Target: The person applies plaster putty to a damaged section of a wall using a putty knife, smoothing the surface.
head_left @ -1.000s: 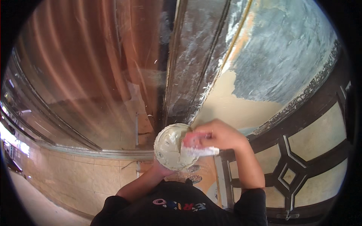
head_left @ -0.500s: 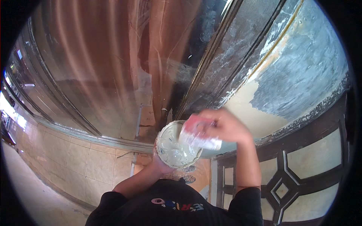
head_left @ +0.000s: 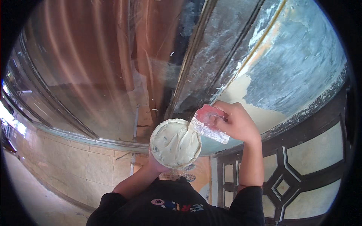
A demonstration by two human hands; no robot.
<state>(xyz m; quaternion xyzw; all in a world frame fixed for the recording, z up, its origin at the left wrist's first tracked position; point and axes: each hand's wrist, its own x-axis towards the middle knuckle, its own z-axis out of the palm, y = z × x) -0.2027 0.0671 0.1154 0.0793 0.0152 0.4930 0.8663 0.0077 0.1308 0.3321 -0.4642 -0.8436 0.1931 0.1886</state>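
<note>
A round tub of cream-coloured filler paste (head_left: 175,145) is held in front of my chest. My left hand (head_left: 158,164) grips it from below on its left side, with most of the fingers hidden behind the tub. Just right of the tub, my right hand (head_left: 239,122) is closed round a red putty scraper (head_left: 209,115), thumb on its face. White paste coats the scraper's wide lower edge. The scraper's left corner meets the tub's rim at the upper right, where a streak of paste runs up to it.
Ahead to the right is a wall (head_left: 298,71), part grey, part coated cream. A dark wooden frame (head_left: 211,52) borders a glass pane (head_left: 94,75) with brown curtains behind. Dark latticed panelling (head_left: 277,180) stands at the lower right. Cardboard (head_left: 200,173) lies on the tiled floor (head_left: 79,162).
The scraper has moved from over the paste to the tub's right rim. The tub sits slightly further left, and its paste surface faces me more fully. The view has shifted a little to the right.
</note>
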